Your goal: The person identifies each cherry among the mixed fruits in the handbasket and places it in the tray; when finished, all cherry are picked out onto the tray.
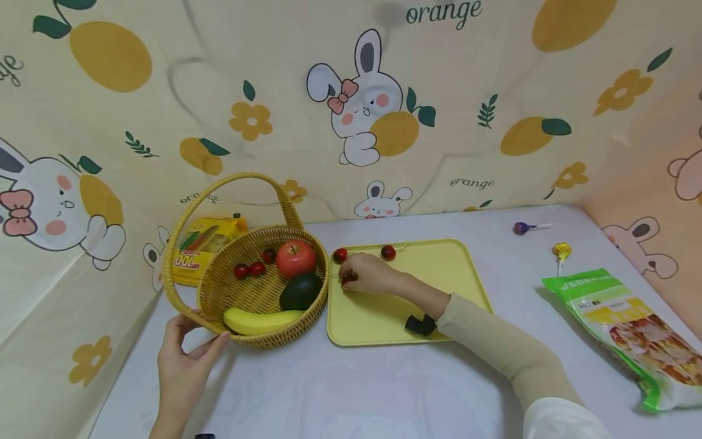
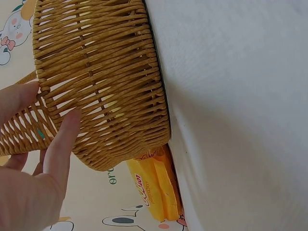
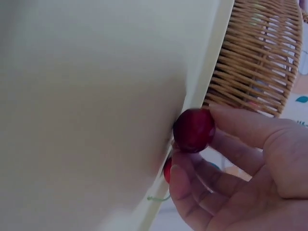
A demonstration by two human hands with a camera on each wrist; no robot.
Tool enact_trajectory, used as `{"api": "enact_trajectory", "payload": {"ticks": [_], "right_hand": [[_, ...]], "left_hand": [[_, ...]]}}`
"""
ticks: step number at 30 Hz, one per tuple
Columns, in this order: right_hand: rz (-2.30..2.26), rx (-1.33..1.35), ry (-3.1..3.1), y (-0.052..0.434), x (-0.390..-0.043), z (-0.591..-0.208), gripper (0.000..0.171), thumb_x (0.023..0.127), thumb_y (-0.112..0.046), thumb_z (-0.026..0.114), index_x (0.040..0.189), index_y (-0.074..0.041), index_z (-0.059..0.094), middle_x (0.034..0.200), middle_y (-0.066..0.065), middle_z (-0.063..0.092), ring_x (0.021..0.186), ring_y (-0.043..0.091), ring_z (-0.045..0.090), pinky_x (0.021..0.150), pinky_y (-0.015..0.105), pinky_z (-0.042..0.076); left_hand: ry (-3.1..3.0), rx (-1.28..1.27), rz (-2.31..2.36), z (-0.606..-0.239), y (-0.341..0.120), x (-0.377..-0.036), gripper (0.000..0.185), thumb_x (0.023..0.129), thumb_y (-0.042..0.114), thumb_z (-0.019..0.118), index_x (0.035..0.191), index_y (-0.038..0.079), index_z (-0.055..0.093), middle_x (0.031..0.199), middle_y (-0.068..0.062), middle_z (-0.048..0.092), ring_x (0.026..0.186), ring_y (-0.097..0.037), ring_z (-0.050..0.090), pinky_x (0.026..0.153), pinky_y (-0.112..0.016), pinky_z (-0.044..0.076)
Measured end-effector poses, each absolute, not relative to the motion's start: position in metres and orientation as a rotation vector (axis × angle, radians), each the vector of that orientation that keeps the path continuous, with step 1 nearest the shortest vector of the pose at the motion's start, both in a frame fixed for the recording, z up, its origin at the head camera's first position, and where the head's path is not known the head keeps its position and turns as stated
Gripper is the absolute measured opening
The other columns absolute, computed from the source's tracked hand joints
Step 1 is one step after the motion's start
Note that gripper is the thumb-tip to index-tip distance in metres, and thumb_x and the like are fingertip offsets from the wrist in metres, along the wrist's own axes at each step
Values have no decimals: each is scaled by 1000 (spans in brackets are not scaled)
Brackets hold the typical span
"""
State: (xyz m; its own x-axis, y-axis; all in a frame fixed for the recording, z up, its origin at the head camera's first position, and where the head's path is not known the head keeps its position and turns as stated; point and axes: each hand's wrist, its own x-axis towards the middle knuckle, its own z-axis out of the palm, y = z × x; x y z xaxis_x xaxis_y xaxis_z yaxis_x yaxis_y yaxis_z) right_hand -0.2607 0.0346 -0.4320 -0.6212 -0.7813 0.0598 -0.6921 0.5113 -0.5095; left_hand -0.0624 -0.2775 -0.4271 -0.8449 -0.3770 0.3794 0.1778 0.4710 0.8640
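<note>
My left hand (image 1: 186,356) grips the rim of a round wicker basket (image 1: 258,297) near the foot of its tall handle, thumb on one side and fingers on the other. Inside the basket lie a red apple (image 1: 296,259), a dark green avocado (image 1: 300,292), a banana (image 1: 260,322) and three cherries (image 1: 257,268). Over the left edge of a yellow tray (image 1: 439,262), my right hand (image 1: 370,272) pinches a dark red cherry (image 3: 194,130) between thumb and fingertips. Two more cherries with stems, one left (image 1: 340,255) and one right (image 1: 388,252), lie along the tray's back edge.
Behind the basket stands a yellow snack package (image 1: 211,244). On the right lie a purple lollipop (image 1: 521,228), a yellow lollipop (image 1: 562,250) and a large green-edged food bag (image 1: 636,335). A patterned cloth (image 1: 466,79) hangs behind the table.
</note>
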Motion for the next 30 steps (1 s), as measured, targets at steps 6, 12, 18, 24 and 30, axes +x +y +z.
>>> {"api": "enact_trajectory", "payload": {"ticks": [6, 12, 18, 24, 30], "right_hand": [[-713, -1236, 2567, 41, -258, -429, 10, 86, -9, 79, 93, -8, 73, 87, -2, 64, 78, 11, 56, 69, 23, 52], [-752, -1168, 2584, 44, -259, -421, 29, 88, -18, 78, 112, -3, 71, 107, 8, 68, 96, 23, 64, 80, 32, 58], [-1052, -1216, 2655, 29, -269, -378, 17, 93, -13, 70, 107, -3, 71, 102, 7, 69, 93, 25, 63, 77, 30, 57], [-1077, -1505, 2460, -33, -282, -334, 16, 95, -10, 67, 109, -2, 69, 104, 13, 67, 92, 21, 60, 76, 19, 54], [-730, -1501, 2111, -105, -290, -321, 42, 95, -17, 69, 134, -3, 59, 133, 11, 58, 119, 19, 53, 93, 16, 49]], "left_hand": [[-2204, 176, -1368, -426, -275, -63, 59, 75, -18, 78, 125, -8, 48, 114, -10, 53, 107, -14, 56, 70, -16, 61], [-2196, 170, -1377, -427, -275, -64, 59, 75, -18, 77, 126, -7, 48, 114, -8, 53, 108, -14, 55, 70, -15, 61], [-2179, 164, -1367, -429, -275, -63, 60, 74, -20, 77, 125, -9, 48, 112, -7, 53, 106, -13, 56, 69, -16, 61], [-2192, 185, -1365, -429, -277, -62, 58, 75, -20, 76, 125, -9, 48, 112, -8, 53, 105, -12, 57, 70, -17, 62], [-2188, 167, -1368, -429, -277, -63, 59, 74, -21, 76, 125, -9, 48, 113, -12, 54, 105, -13, 57, 70, -18, 62]]}}
